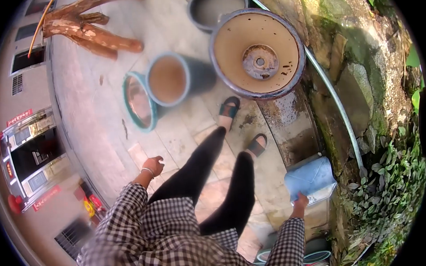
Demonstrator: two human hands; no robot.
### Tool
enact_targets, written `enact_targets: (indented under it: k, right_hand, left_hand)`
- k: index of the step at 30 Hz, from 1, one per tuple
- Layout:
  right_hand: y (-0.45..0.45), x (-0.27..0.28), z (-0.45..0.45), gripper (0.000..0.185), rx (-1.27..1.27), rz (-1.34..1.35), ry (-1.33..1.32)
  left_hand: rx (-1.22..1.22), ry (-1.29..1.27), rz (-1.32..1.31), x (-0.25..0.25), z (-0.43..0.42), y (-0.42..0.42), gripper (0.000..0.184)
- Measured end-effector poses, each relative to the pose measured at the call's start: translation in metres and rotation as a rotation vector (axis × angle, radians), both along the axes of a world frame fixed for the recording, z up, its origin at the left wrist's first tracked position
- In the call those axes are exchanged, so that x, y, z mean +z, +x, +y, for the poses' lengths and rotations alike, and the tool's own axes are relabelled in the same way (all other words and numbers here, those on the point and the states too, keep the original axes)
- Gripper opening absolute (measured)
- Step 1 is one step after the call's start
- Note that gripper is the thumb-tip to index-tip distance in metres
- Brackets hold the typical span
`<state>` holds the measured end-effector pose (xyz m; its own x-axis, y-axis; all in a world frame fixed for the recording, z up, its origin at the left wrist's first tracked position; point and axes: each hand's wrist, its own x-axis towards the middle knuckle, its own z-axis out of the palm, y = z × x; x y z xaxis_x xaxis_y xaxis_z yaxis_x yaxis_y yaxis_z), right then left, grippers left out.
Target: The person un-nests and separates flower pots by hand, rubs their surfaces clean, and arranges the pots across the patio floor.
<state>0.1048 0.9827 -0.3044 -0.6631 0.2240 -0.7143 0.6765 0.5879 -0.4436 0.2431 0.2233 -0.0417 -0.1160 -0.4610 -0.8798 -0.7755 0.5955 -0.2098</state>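
My left hand (152,167) hangs over the paved floor, fingers loosely bent and a little apart, with nothing in it; a bracelet is on the wrist. On the other side, my right hand (300,201) grips the near edge of a light-blue, flat-sided pot (309,177), tilted beside the stone wall. Its far side and opening are partly hidden. In front of my feet stands a large glazed flowerpot (281,42), cream inside with a drain hole in its bottom. Dark stains mark its inner wall.
Left of the large pot are a blue-rimmed bucket (187,77) and a green-rimmed basin (150,120). A grey tub (208,26) sits behind. A hose (332,89) runs along the mossy rock wall (353,86). Cut branches (89,31) lie at upper left; leafy plants (386,192) grow at right.
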Motion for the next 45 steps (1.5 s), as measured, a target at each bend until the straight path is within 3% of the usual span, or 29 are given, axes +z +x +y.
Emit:
enact_targets:
  k: [1,3,5,6,7,10,12,15,18,20,23,26,34,38,40,42,45]
  right_hand:
    - [0.007,0.014,0.028,0.025,0.214,0.071,0.036]
    - [-0.017,0.059,0.033,0.024,0.399,0.168,0.019]
    - [-0.040,0.132,0.014,0.023,0.429,0.136,0.013]
    - [-0.048,0.151,0.009,0.023,0.337,-0.018,0.036]
    - [-0.050,0.158,0.010,0.022,0.237,-0.168,0.073]
    - [-0.025,0.146,0.041,0.020,0.308,-0.032,-0.045]
    - [-0.005,0.137,0.054,0.018,0.239,-0.051,-0.069]
    - [0.006,0.160,0.028,0.017,0.290,-0.025,0.026]
    - [-0.022,0.206,-0.038,0.030,0.293,-0.413,0.336]
    - [-0.043,0.238,-0.097,0.037,0.063,-0.517,0.278]
    - [-0.032,0.247,-0.108,0.040,0.120,-0.450,0.298]
    - [-0.035,0.265,-0.131,0.038,0.201,-0.572,0.433]
    - [-0.055,0.314,-0.206,0.025,-0.053,-0.557,0.404]
    - [-0.070,0.345,-0.227,0.029,0.099,-0.590,0.363]
    - [-0.041,0.338,-0.170,0.022,0.487,-0.357,0.313]
    - [-0.042,0.351,-0.169,0.020,0.709,-0.274,0.317]
    - [-0.085,0.425,-0.287,0.017,0.607,-0.341,0.326]
  left_hand:
    - [0.066,-0.032,0.049,0.005,-0.001,0.008,0.034]
    - [0.195,-0.089,0.146,0.003,-0.004,0.017,0.031]
    - [0.242,-0.131,0.236,-0.009,-0.004,0.007,0.031]
    - [0.262,-0.150,0.276,-0.017,-0.008,0.001,0.030]
    - [0.244,-0.144,0.364,-0.045,-0.019,-0.001,0.031]
    - [0.682,-0.029,0.451,-0.095,-0.030,-0.028,0.036]
    - [0.913,-0.057,0.431,-0.094,-0.030,-0.077,0.041]
    - [0.615,-0.221,0.547,-0.170,-0.045,-0.073,0.042]
    - [0.459,-0.192,0.471,-0.122,-0.047,-0.123,0.046]
    - [0.440,-0.213,0.451,-0.121,-0.056,-0.123,0.044]
    - [0.420,-0.235,0.431,-0.125,-0.073,-0.116,0.040]
    - [0.408,-0.241,0.437,-0.127,-0.085,-0.103,0.036]
    - [0.394,-0.112,0.497,-0.122,-0.108,-0.091,0.031]
    - [0.395,-0.068,0.520,-0.116,-0.118,-0.092,0.028]
    - [0.377,-0.030,0.514,-0.111,-0.120,-0.094,0.027]
    - [0.339,0.024,0.489,-0.103,-0.120,-0.100,0.027]
    - [0.352,0.111,0.482,-0.087,-0.115,-0.112,0.028]
